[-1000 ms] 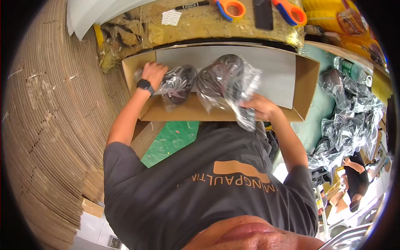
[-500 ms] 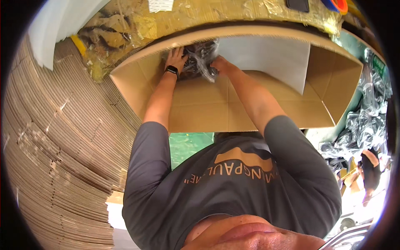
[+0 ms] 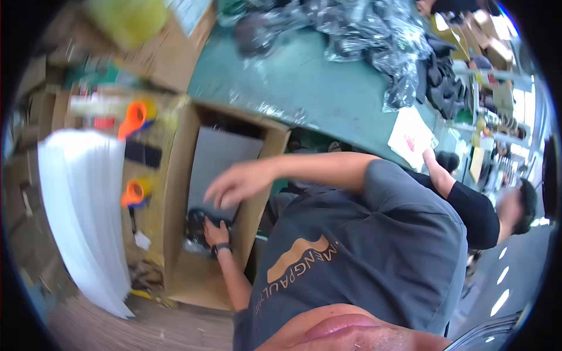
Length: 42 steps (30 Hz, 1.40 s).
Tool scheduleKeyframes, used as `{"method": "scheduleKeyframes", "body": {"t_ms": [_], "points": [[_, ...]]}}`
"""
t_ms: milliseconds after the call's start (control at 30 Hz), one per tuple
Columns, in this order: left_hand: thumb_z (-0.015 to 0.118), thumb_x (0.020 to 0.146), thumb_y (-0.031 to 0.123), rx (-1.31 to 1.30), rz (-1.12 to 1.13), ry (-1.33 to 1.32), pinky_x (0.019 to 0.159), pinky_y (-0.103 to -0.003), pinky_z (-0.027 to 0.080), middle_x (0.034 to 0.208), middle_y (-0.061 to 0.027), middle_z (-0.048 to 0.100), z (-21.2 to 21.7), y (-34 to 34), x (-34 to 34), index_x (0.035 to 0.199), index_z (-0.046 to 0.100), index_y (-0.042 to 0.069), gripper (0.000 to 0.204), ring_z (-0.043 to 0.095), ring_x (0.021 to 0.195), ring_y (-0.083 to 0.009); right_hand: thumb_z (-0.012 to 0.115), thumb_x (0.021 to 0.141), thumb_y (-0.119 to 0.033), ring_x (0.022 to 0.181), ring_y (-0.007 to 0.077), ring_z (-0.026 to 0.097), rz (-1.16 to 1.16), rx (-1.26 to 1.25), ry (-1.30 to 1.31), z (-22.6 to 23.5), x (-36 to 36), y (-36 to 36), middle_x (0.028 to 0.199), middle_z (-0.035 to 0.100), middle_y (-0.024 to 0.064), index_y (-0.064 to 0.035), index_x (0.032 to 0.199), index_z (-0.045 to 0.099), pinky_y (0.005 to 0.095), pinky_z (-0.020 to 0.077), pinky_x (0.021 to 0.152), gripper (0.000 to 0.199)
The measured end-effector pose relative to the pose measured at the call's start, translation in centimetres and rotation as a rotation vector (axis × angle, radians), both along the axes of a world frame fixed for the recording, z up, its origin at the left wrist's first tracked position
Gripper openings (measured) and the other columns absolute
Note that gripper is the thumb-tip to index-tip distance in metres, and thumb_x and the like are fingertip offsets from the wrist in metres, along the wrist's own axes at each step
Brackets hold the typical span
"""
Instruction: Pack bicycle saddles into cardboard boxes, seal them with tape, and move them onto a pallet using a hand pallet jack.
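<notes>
Inside an open cardboard carton (image 3: 175,234), my left hand (image 3: 216,233) rests with its fingers spread on a dark bundle in clear plastic (image 3: 196,223). What the bundle contains cannot be made out. A pale grey-white sheet (image 3: 225,155) lines the carton beyond it. My right hand (image 3: 243,182) is raised over the carton, slightly blurred, with its fingers apart and nothing in them.
A green table (image 3: 281,76) beyond the carton bears a heap of dark plastic-wrapped packages (image 3: 363,29). At left are white foam sheets (image 3: 85,216) and two orange tape dispensers, one farther (image 3: 134,117), one nearer (image 3: 134,192). On the right another person (image 3: 471,207) reaches to a white sheet (image 3: 410,134).
My view has swung toward the right, showing the table and another person. My right hand has come off the bundle and up over the carton; my left hand is still on the bundle.
</notes>
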State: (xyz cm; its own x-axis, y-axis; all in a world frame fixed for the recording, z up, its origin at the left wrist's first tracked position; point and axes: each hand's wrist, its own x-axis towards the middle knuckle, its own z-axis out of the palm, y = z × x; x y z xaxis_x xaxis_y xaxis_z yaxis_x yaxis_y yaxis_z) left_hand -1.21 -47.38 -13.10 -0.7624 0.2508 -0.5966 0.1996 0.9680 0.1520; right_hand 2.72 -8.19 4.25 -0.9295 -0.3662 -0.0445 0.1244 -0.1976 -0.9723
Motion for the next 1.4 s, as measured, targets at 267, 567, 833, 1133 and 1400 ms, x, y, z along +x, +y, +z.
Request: {"method": "scheduleKeyframes", "body": {"t_ms": [267,567,833,1133,1400], "points": [[0.072,0.096,0.012,0.666,-0.157,0.328,0.120,-0.051,0.042,0.152,-0.0264,0.058,17.3,31.8,9.5,0.155,0.050,-0.003,0.064,0.054,0.140,-0.0446,0.085,0.080,-0.028,0.124,0.0471,0.065,-1.865,1.766,-0.742,-9.7,47.1,48.5,0.135,0.067,0.0292,0.0069,0.153,0.046,0.0511,0.0512,0.110,0.091],[0.072,0.096,0.012,0.749,-0.840,-0.112,0.114,-0.048,0.048,0.140,-0.0168,0.068,16.7,52.4,21.6,0.145,0.063,0.005,0.050,0.062,0.133,-0.0367,0.087,0.073,-0.041,0.123,0.0452,0.058,-1.615,1.592,-1.110,-18.4,53.0,41.0,0.129,0.063,0.0210,-0.0032,0.136,0.057,0.0574,0.0406,0.110,0.080],[0.053,0.101,0.011,0.333,-1.664,0.160,0.131,-0.062,0.021,0.177,-0.0144,0.029,7.5,61.4,26.8,0.168,0.039,0.024,0.070,0.024,0.166,-0.0311,0.088,0.082,-0.029,0.138,0.0425,0.057,-1.470,1.172,-0.282,-4.8,43.1,49.3,0.143,0.064,0.0234,-0.0027,0.148,0.059,0.0490,0.0454,0.118,0.077],[0.080,0.082,0.015,0.020,-1.029,-0.175,0.084,-0.055,0.060,0.121,-0.0245,0.071,7.0,62.7,25.1,0.175,0.021,0.018,0.109,0.072,0.104,-0.0458,0.084,0.076,-0.015,0.125,0.0363,0.064,-1.259,1.774,-0.678,-7.4,44.9,63.8,0.131,0.070,0.0076,-0.0231,0.151,0.058,0.0538,0.0528,0.103,0.080],[0.075,0.080,0.011,0.708,0.391,-0.983,0.090,-0.039,0.061,0.126,-0.0121,0.071,12.0,48.6,23.8,0.158,0.046,0.001,0.084,0.072,0.101,-0.0253,0.085,0.070,-0.012,0.127,0.0367,0.058,-1.228,1.651,-0.598,-2.5,39.3,40.0,0.146,0.058,0.0114,-0.0200,0.156,0.055,0.0562,0.0453,0.100,0.091]]}}
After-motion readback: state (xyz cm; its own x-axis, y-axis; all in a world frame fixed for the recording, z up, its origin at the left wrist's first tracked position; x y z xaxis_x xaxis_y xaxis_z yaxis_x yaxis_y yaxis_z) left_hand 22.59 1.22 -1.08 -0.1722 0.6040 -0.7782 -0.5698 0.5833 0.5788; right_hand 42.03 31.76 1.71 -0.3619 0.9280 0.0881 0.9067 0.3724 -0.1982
